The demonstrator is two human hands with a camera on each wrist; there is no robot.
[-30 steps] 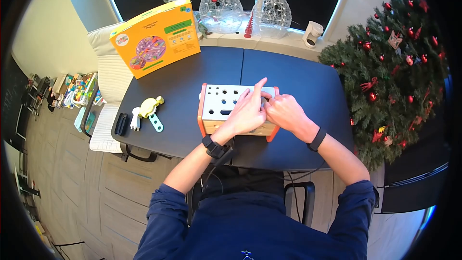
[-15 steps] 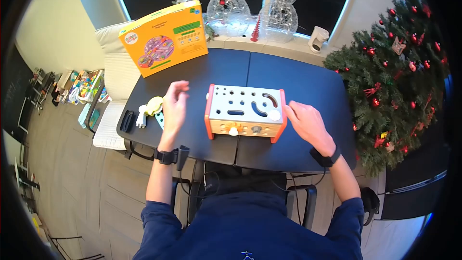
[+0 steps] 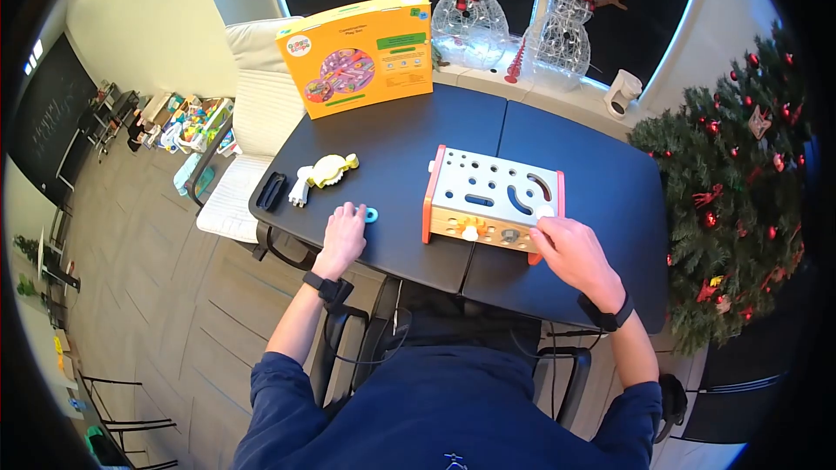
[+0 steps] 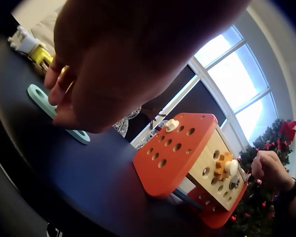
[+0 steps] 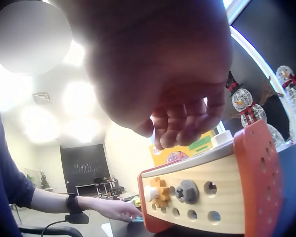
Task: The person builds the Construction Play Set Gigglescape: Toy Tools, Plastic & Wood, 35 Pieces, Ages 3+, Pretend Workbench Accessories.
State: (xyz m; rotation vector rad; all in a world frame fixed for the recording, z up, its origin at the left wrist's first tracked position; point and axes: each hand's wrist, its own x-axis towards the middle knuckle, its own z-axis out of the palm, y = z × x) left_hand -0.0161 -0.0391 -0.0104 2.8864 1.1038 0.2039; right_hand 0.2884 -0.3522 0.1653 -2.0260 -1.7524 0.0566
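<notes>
My left hand [image 3: 345, 235] pinches a teal strip with holes [image 4: 45, 106] on the table, thumb on one side and fingertips on the other. In the head view only the strip's ring-shaped end shows past the fingers. My right hand [image 3: 570, 252], fingers loosely curled and holding nothing visible, is over the right front corner of a wooden toy workbench [image 3: 488, 176]. Close by these fingers, a white round peg head [image 5: 222, 138] sits on the bench top. An orange gear [image 5: 160, 192] with a white peg and a grey bolt [image 5: 187, 191] are on the bench's front.
Beyond the left hand lie a yellow and white toy piece [image 3: 329, 171] and a black object [image 3: 272, 191] near the table's left edge. An orange-yellow play set box [image 3: 361, 57] stands at the back left. A decorated Christmas tree [image 3: 740, 183] borders the table's right side.
Both hands worked together on the bench, then parted. The left hand moved left and down onto the teal strip. The right hand moved off the bench's right side, then back over its corner.
</notes>
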